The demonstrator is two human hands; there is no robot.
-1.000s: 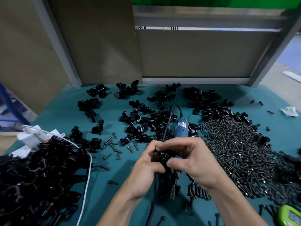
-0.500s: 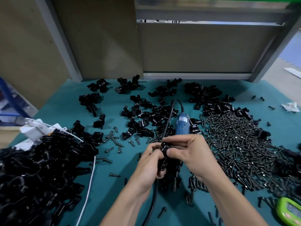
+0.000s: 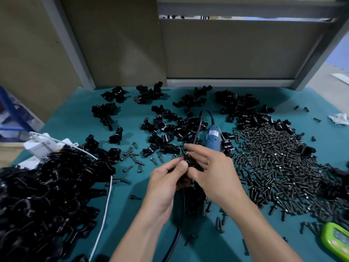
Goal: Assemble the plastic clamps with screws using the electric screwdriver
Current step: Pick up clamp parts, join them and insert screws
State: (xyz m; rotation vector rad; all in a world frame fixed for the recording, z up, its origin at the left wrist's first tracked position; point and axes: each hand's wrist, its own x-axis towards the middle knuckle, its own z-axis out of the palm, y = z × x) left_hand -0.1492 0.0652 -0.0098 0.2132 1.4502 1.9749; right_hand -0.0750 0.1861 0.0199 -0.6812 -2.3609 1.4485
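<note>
Above the middle of the teal table, my left hand [image 3: 168, 178] and my right hand [image 3: 211, 171] meet around a small black plastic clamp [image 3: 190, 161]. The left thumb and fingers pinch it from the left, and the right thumb and fingers pinch it from the right, the right forefinger reaching over its top. Just beyond the hands lies the blue electric screwdriver [image 3: 212, 139], held by neither hand, with its black cable [image 3: 179, 222] running under my hands toward me. A broad heap of black screws [image 3: 279, 167] covers the table to the right.
A big pile of black clamps [image 3: 43, 201] fills the near left, crossed by a white cord [image 3: 105, 205]. Loose clamp parts [image 3: 170, 129] lie scattered across the middle and back. Stray screws [image 3: 132, 157] sit left of my hands. A green device [image 3: 336, 241] lies at the near right corner.
Both hands have lifted a little with the clamp and the right fingers have spread out over it. The view has shifted slightly; the screwdriver stays on the table.
</note>
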